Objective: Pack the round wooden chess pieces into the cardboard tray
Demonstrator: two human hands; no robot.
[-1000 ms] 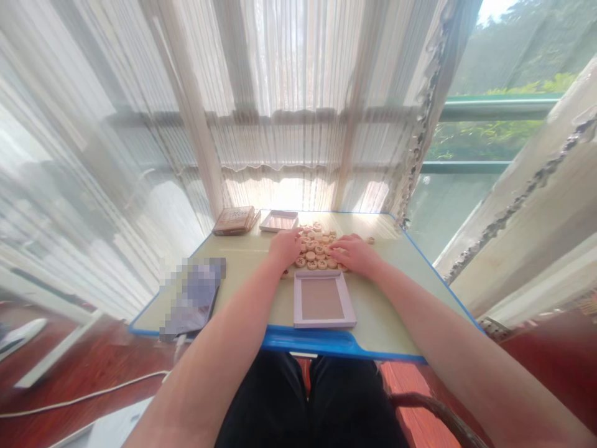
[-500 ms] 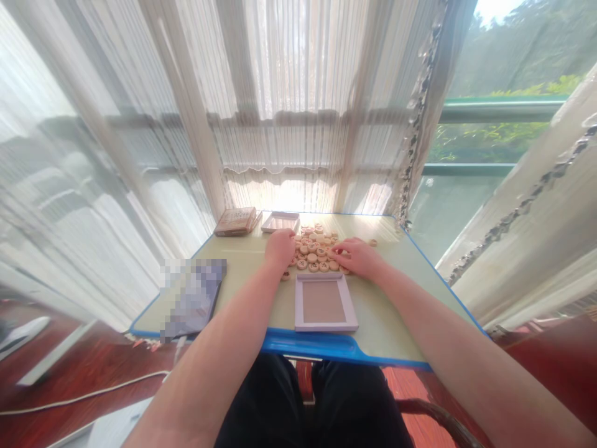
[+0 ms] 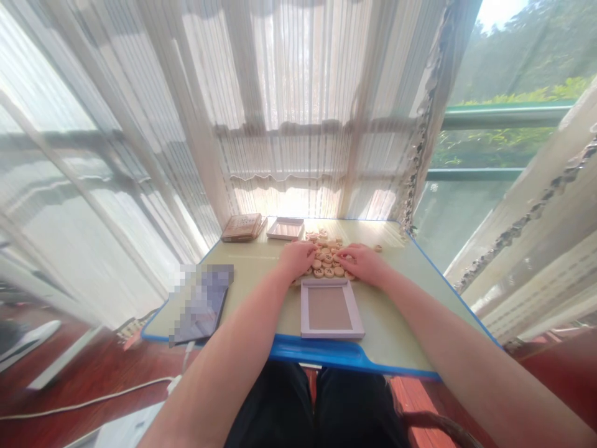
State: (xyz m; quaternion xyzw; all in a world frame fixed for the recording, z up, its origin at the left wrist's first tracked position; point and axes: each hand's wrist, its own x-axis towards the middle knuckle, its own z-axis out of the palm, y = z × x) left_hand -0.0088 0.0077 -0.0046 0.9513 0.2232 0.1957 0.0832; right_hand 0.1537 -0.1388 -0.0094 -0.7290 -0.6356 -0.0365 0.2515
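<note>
A pile of round wooden xiangqi pieces [image 3: 328, 272] with dark characters lies on the table beyond a shallow open box [image 3: 332, 334]. My left hand [image 3: 297, 258] reaches over the pile's left side, its fingers bent and closed at the pieces, covering some of them. From the right, my right hand [image 3: 361, 261] has its thumb and fingertips together on a piece at the pile's right edge. What exactly sits between the fingers of each hand is partly hidden.
A second shallow box part [image 3: 285, 228] and a brown flat box [image 3: 242, 228] stand at the back left. A dark tablet-like device [image 3: 209, 305], partly pixelated, lies left. One loose piece [image 3: 377, 248] is at the right. The table [image 3: 415, 348] has a blue edge.
My left hand has moved right, further over the pile, covering pieces on that side. My right hand stays at the right edge, its fingers slightly closer in. The view has shifted a little.
</note>
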